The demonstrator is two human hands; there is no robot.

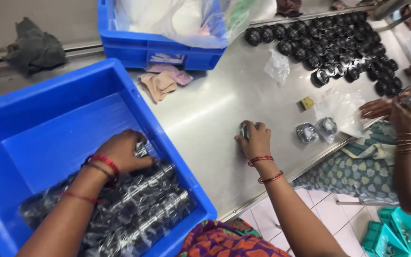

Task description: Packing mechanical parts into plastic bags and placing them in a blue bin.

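A worker's left hand (122,151) presses on bagged black parts (134,204) stacked in one blue crate (48,123), while the right hand (254,139) grips one wrapped part (244,129) on the steel table (215,119). Two more wrapped pieces (316,131) lie just beside a co-worker's hands (391,107).

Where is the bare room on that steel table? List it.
Bare steel table lies between the near blue crate and the right hand, running up to the clear bag. Crowded: the black round parts upper right, and the wrapped parts near another person's hand.
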